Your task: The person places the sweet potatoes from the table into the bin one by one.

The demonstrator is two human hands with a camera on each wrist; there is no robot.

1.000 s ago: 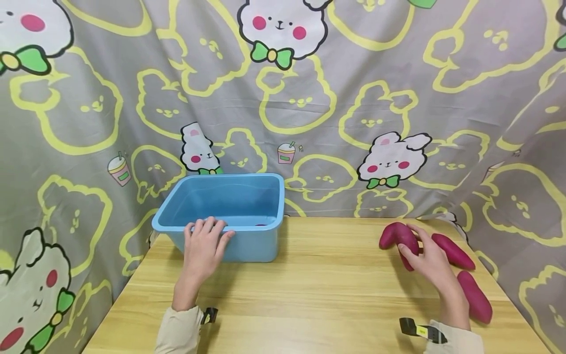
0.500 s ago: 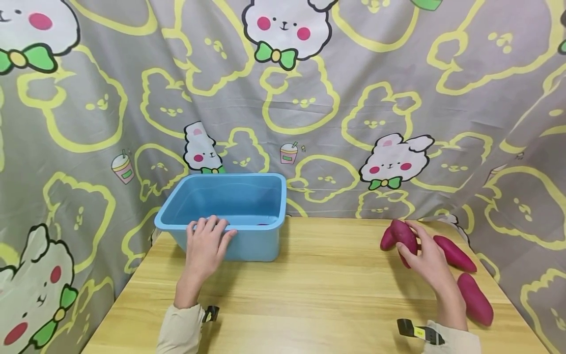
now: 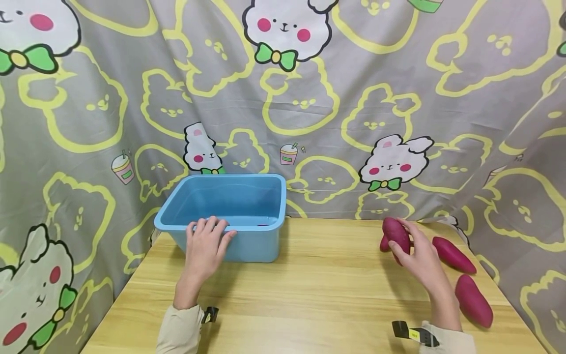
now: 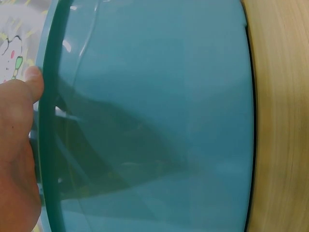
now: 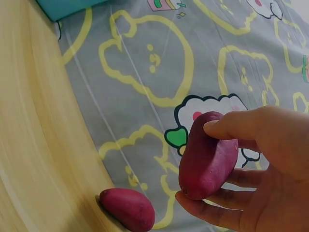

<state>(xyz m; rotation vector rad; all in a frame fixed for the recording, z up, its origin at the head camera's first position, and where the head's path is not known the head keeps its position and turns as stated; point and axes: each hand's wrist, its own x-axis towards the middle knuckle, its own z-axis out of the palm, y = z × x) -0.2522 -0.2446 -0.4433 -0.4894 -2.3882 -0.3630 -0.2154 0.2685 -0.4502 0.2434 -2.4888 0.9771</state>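
My right hand (image 3: 420, 258) grips a purple sweet potato (image 3: 395, 232) between thumb and fingers, raised above the table. In the right wrist view, the thumb lies across the upper side of this sweet potato (image 5: 205, 164) and the fingers are behind it. Another sweet potato (image 3: 383, 243) lies on the table just behind, partly covered in the head view. At the left, my left hand (image 3: 205, 250) holds the near rim of a blue plastic tub (image 3: 254, 247), fingers curled over the edge. A sliver of purple shows inside the tub; the rest of its floor there is hidden.
Two more sweet potatoes lie right of my right hand: one farther back (image 3: 454, 254), one nearer (image 3: 474, 301), beside the forearm. A patterned grey curtain (image 3: 309, 113) hangs behind and on both sides of the wooden table (image 3: 309, 300).
The right hand has lifted the sweet potato off the table and shifted slightly left, separating it from the one behind. The left hand stays on the tub's rim.
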